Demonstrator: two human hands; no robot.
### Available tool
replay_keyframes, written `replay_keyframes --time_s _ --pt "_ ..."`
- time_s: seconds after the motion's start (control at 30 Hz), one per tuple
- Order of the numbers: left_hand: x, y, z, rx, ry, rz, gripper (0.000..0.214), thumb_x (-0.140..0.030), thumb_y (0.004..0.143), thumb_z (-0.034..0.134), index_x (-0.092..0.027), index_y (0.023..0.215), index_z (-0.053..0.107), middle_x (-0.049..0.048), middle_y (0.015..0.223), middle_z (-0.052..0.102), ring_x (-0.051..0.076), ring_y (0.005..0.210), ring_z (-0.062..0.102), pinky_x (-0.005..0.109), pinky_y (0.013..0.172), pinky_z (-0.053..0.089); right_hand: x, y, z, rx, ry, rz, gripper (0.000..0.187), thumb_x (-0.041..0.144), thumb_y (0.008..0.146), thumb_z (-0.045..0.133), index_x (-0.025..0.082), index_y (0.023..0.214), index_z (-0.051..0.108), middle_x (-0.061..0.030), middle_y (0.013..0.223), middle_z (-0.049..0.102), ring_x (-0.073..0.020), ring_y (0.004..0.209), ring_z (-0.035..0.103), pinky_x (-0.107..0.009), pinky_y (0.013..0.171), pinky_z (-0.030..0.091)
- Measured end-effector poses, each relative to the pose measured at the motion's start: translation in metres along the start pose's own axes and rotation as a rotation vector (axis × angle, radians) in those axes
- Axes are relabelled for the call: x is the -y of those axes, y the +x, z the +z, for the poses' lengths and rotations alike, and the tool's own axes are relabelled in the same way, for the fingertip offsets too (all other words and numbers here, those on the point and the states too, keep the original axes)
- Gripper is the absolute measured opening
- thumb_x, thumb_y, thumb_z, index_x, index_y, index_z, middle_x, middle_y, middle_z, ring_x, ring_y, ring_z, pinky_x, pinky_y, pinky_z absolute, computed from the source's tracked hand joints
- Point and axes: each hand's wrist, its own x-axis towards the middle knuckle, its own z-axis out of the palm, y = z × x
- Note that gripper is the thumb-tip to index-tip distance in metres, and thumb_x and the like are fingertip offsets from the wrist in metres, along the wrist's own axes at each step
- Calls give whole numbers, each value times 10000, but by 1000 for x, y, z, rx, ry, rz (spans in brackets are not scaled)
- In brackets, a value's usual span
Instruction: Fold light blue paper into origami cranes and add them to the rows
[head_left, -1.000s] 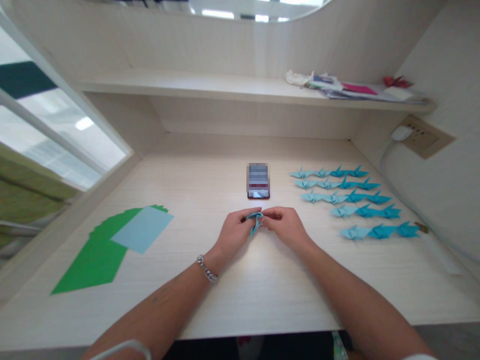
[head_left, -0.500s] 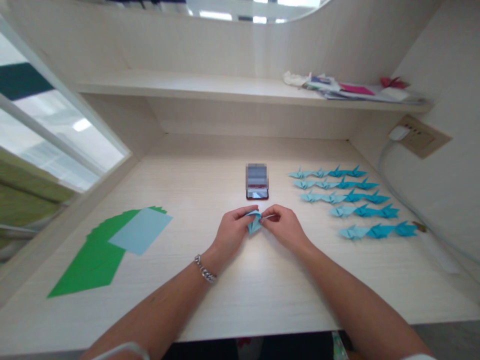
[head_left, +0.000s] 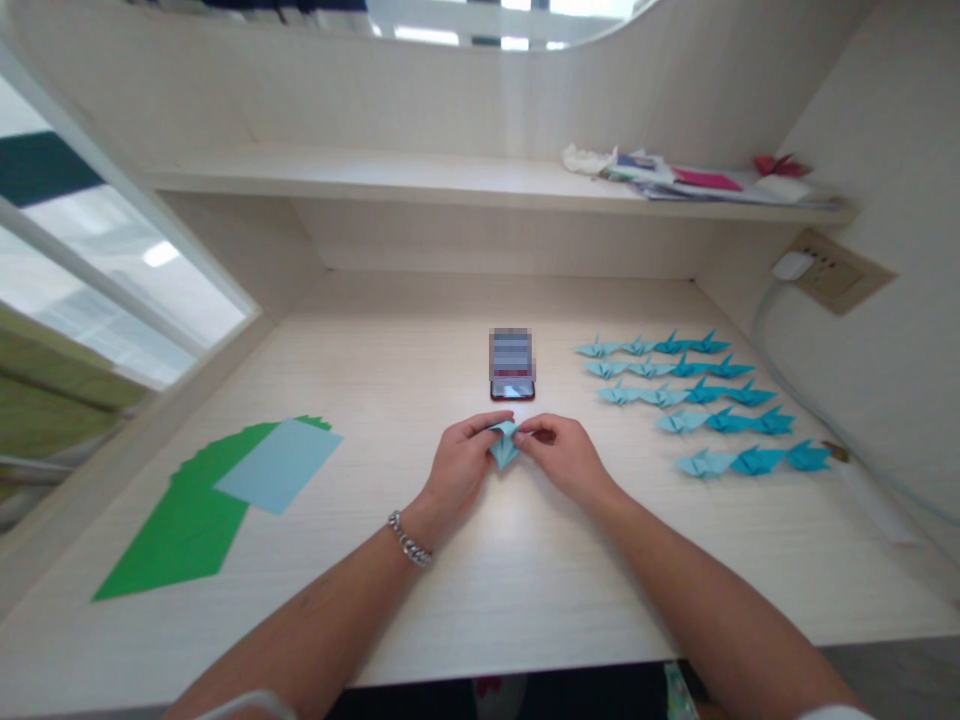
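A small light-blue folded paper point(head_left: 504, 448) is held between both hands at the middle of the desk. My left hand point(head_left: 463, 455) pinches its left side, thumb on top. From the other side my right hand point(head_left: 564, 452) grips the right edge between thumb and fingertips. The paper's lower end narrows to a point; the fingers hide parts of its upper edge. Just beyond the hands lies a phone point(head_left: 512, 365). Off to the right, folded paper cranes point(head_left: 686, 395) in light and darker blue stand in several rows.
Green paper sheets point(head_left: 176, 530) are fanned out on the left, with a light-blue sheet point(head_left: 281, 465) on top. A shelf point(head_left: 360, 170) at the back carries papers point(head_left: 660, 178). A plugged-in charger point(head_left: 793, 265) trails a cable point(head_left: 780, 375) along the right wall.
The folded paper has turned slightly, its top spread a little wider and its point facing me more. Both hands keep their hold, with small finger shifts.
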Motion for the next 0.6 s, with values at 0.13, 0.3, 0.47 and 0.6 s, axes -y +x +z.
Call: replay_keyframes --time_s 0.13,0.3,0.47,0.6 --pt "5 2 -2 -10 26 19 273 -147 652 645 -102 911 721 121 925 701 191 823 637 353 824 496 -2 1 0 27 19 24 172 310 760 620 179 837 702 -40 795 708 -168 701 629 -283 660 488" --pt "8 4 -8 23 161 47 329 -152 653 675 -133 979 716 126 1038 685 202 853 636 327 774 503 -3 2 -1 32 12 26 183 320 766 610 181 836 707 -42 790 704 -163 689 620 -271 639 483" --pt "2 1 -8 24 220 55 378 -182 644 705 -127 1018 703 122 963 707 206 795 644 308 700 507 -3 3 -3 45 81 39 209 334 773 599 168 847 701 -44 781 699 -160 685 617 -267 626 484" --pt "2 1 -8 24 284 116 380 -213 647 721 -130 1017 703 118 944 713 210 798 643 310 706 506 -2 4 -4 77 137 47 224 331 769 601 156 870 698 -45 780 698 -154 677 614 -262 615 480"
